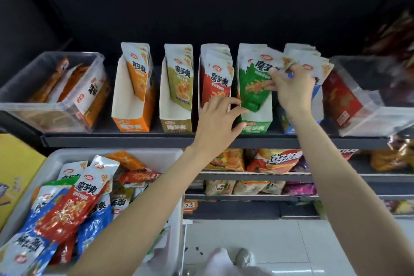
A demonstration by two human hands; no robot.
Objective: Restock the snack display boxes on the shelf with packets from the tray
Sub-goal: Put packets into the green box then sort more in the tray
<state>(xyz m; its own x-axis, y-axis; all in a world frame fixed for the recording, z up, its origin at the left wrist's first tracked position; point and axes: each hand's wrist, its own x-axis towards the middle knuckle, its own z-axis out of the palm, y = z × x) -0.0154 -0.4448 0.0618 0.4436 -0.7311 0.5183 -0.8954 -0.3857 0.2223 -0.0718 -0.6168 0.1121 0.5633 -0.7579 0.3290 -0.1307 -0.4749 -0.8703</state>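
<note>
Dark shop shelf point(156, 139), five upright display boxes. Green packets point(253, 87) pinched between right hand point(293, 89) fingertips, steadied low by spread left hand point(215, 125) fingers, over green box point(255, 127). Step judged: seating. Next: packets pushed down upright. Tray point(56, 157) below left wrist.

Dim, dark shelf back; wide-angle bending at edges; right side motion-blurred

Glossy foil-like packets point(67, 206), matt cardboard display boxes point(132, 105), clear smooth plastic bins point(44, 105), grey plastic tray point(116, 154).
</note>
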